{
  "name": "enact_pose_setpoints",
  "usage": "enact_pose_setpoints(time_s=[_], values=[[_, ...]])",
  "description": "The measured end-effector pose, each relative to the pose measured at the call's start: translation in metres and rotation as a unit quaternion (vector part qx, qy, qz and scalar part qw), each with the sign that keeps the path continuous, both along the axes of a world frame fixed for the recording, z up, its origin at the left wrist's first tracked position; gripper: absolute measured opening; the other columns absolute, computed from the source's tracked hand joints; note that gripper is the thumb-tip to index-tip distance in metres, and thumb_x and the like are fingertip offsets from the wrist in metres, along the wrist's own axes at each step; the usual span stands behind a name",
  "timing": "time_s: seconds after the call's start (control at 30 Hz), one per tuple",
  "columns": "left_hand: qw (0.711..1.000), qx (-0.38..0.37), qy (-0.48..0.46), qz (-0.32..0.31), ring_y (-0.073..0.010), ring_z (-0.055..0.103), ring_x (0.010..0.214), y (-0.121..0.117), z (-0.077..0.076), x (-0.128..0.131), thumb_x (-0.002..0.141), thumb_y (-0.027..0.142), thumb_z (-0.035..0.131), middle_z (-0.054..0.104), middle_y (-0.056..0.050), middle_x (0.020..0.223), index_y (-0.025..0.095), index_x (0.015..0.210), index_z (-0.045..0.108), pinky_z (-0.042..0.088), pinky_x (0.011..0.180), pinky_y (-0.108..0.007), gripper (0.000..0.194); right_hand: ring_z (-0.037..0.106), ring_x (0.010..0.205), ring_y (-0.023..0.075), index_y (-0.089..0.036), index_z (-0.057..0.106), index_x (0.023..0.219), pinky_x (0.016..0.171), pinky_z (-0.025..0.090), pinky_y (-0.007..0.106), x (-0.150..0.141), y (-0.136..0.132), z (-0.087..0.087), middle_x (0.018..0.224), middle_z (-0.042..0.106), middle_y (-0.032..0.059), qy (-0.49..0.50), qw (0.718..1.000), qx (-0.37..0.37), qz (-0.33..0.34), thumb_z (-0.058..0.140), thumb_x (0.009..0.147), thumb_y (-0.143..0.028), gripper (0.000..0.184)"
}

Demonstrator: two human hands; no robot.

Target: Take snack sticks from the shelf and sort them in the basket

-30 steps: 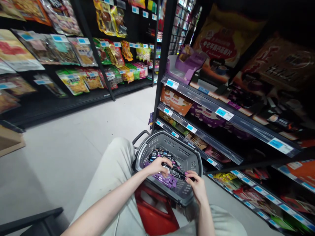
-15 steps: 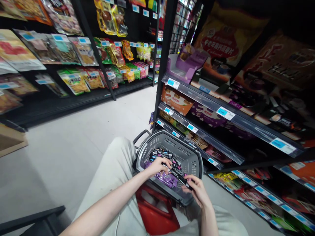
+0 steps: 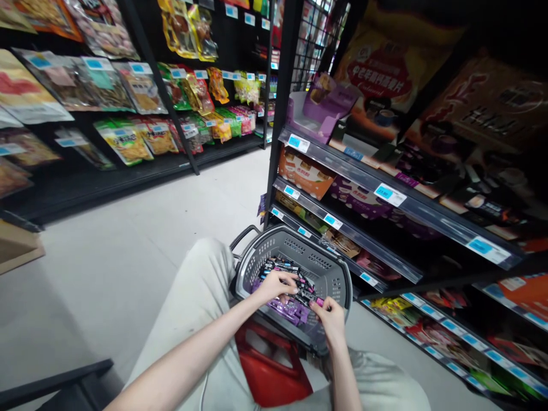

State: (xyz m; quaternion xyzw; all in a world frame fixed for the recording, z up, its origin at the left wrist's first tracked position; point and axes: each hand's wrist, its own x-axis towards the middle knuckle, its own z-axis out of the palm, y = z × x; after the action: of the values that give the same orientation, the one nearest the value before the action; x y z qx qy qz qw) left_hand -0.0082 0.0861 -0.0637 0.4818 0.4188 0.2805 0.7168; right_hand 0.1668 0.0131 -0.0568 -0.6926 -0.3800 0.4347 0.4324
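Observation:
A grey shopping basket (image 3: 249, 251) stands between my knees, with black stick sachets (image 3: 278, 264) and purple packets (image 3: 289, 311) inside. Over the sachets is my left hand (image 3: 277, 286), its fingers curled and pinched on black stick sachets; how many it holds cannot be made out. At the basket's near right side, my right hand (image 3: 329, 319) has thumb and fingertips closed on the pink-marked end of a stick sachet. Parts of the sachets are hidden under my fingers.
Right of the basket rises a black shelf unit with price-tagged edges (image 3: 389, 195), holding an open purple display box (image 3: 319, 114) and orange boxes (image 3: 305, 174). A snack shelf (image 3: 103, 185) lines the left. A red object (image 3: 272, 368) is below the basket; a cardboard box (image 3: 19, 245) lies far left.
My right hand has moved left and slightly inward, nearer my left hand. The dark sachets it held out to the right no longer extend there. My left hand stays nearly in place.

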Motion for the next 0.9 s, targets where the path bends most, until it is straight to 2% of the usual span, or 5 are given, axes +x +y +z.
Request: enact_pose_setpoints(time_s=[0.13,0.33,0.67,0.8,0.9], values=[[0.998,-0.049,-0.041,0.02,-0.0089,0.055,0.044,0.001,-0.005,-0.001,0.047,0.029,0.072,0.055,-0.009,0.101,0.019,0.09,0.041,0.049,0.044,-0.029,0.054,0.037,0.033,0.0082,-0.021,0.032,0.05,0.037,0.025,0.019,0.002,0.002,0.0,0.035,0.041,-0.0084,-0.016,1.0,0.003,0.024,0.063,0.054,-0.041,0.037],[0.989,-0.137,-0.041,-0.035,-0.0139,0.058,0.05,0.004,-0.017,-0.007,0.046,0.022,0.072,0.053,0.007,0.057,0.019,0.089,0.039,0.049,0.057,-0.036,0.054,0.041,0.039,0.0085,-0.02,0.038,0.054,0.043,0.031,0.02,0.007,0.002,0.002,0.044,0.041,-0.0083,-0.073,0.995,0.06,0.043,0.062,0.056,-0.037,0.029],[0.973,-0.187,-0.124,-0.06,-0.016,0.05,0.083,0.009,-0.006,-0.012,0.051,0.011,0.063,0.05,-0.006,0.1,0.015,0.086,0.055,0.048,0.066,-0.036,0.036,0.048,0.043,0.0107,-0.021,0.043,0.086,0.043,0.04,0.022,0.019,0.001,0.012,0.062,0.049,-0.0041,0.0,0.995,0.034,0.09,0.057,0.064,-0.03,0.027],[0.975,-0.19,-0.093,-0.066,-0.0176,0.05,0.085,0.009,-0.004,-0.013,0.056,0.019,0.062,0.053,-0.006,0.095,0.013,0.079,0.059,0.049,0.063,-0.033,0.024,0.049,0.043,0.0098,-0.02,0.045,0.084,0.042,0.04,0.022,0.021,-0.003,0.01,0.064,0.051,-0.0032,0.001,0.994,0.035,0.101,0.057,0.065,-0.03,0.024],[0.959,-0.222,-0.088,-0.155,-0.0172,0.055,0.072,0.009,-0.004,-0.017,0.055,0.021,0.064,0.058,-0.006,0.081,0.013,0.084,0.06,0.049,0.058,-0.033,0.031,0.048,0.042,0.0092,-0.021,0.045,0.084,0.041,0.039,0.021,0.025,-0.005,0.012,0.061,0.05,-0.0042,0.024,0.99,0.025,0.133,0.057,0.065,-0.029,0.024]])
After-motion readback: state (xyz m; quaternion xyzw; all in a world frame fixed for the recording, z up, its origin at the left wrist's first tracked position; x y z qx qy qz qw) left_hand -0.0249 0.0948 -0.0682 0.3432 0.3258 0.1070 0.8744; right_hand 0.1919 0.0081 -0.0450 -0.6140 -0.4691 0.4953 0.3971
